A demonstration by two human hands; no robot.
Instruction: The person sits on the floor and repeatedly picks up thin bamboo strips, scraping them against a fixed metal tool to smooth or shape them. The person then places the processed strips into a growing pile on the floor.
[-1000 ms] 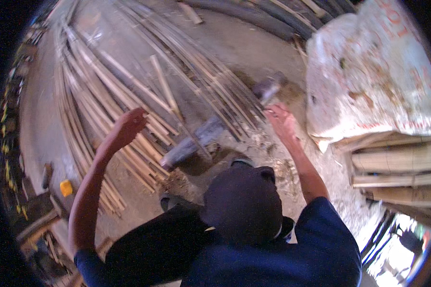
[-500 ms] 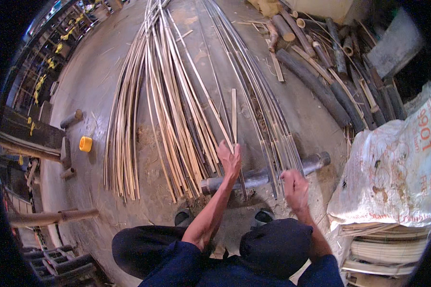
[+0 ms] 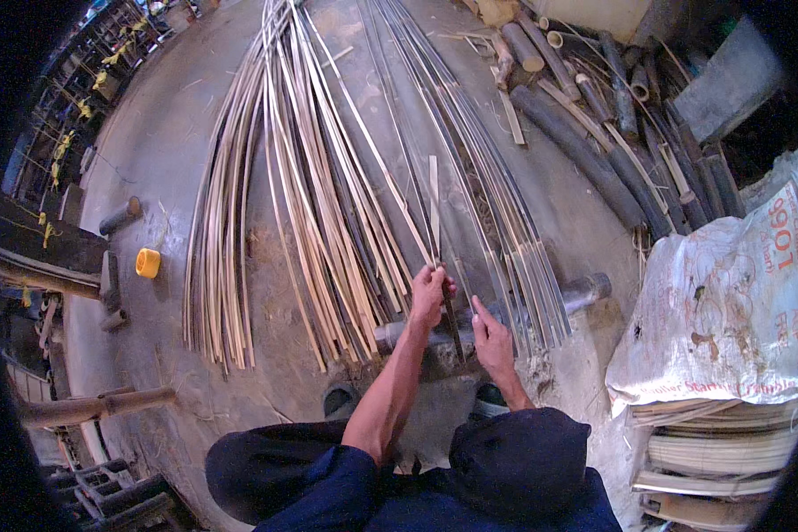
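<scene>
My left hand (image 3: pixel 430 297) is closed around a long bamboo strip (image 3: pixel 403 202) that runs away up the floor. A short, flat pale stick (image 3: pixel 434 199) stands up at the same fist; whether the fingers grip it too, I cannot tell. Below the fist a narrow dark strip end (image 3: pixel 454 332) slants down across a dark bamboo pole (image 3: pixel 585 299) lying crosswise. To the right, my right hand (image 3: pixel 492 341) is apart from the strip, its index finger stretched forward and nothing visible in it. Split bamboo strips (image 3: pixel 328 239) fan out on the left, darker strips (image 3: pixel 496 213) on the right.
Bamboo poles and offcuts (image 3: pixel 585 160) are heaped at the far right. A white printed sack (image 3: pixel 714 301) rests on stacked pale strips (image 3: pixel 718 459) at the right. A yellow roll (image 3: pixel 148 262) and a short dark tube (image 3: pixel 121 215) lie left, near a wooden frame (image 3: pixel 53 266).
My right hand has come left and closer to my left hand, its index finger now extended. My left hand has turned slightly and tightened around the strip. The view has shifted a little.
</scene>
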